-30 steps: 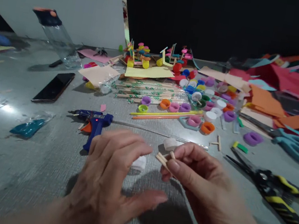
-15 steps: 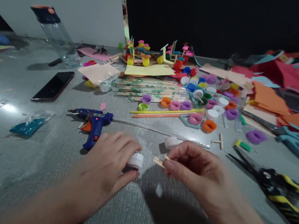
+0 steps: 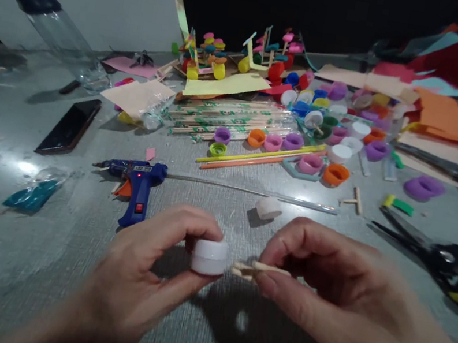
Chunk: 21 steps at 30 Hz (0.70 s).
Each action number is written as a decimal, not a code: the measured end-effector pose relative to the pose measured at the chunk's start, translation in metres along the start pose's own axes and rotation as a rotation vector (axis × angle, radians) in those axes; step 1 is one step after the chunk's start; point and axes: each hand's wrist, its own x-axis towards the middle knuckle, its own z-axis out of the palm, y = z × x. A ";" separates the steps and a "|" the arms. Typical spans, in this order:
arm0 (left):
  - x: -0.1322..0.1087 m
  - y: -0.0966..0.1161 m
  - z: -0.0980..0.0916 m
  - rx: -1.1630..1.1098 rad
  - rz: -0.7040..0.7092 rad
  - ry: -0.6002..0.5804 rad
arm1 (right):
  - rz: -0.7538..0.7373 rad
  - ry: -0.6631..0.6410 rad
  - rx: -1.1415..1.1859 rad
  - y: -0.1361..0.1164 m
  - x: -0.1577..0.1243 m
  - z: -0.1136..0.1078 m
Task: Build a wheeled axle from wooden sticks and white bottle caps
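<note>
The left hand grips a white cap side-on, presenting it to the short wooden sticks pinched in the right hand.

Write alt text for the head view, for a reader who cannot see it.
Over a grey table, the left hand pinches a white bottle cap and the right hand holds small wooden sticks beside it. A blue glue gun and coloured caps lie behind.
</note>
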 end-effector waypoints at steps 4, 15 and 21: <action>0.001 0.002 0.001 0.022 0.028 0.006 | -0.053 0.001 -0.064 0.000 -0.002 0.000; -0.004 0.007 -0.006 0.346 0.173 -0.049 | -0.207 0.031 -0.186 0.004 -0.002 -0.001; -0.007 0.007 -0.006 0.446 0.194 -0.036 | -0.232 -0.016 -0.294 0.004 -0.003 -0.004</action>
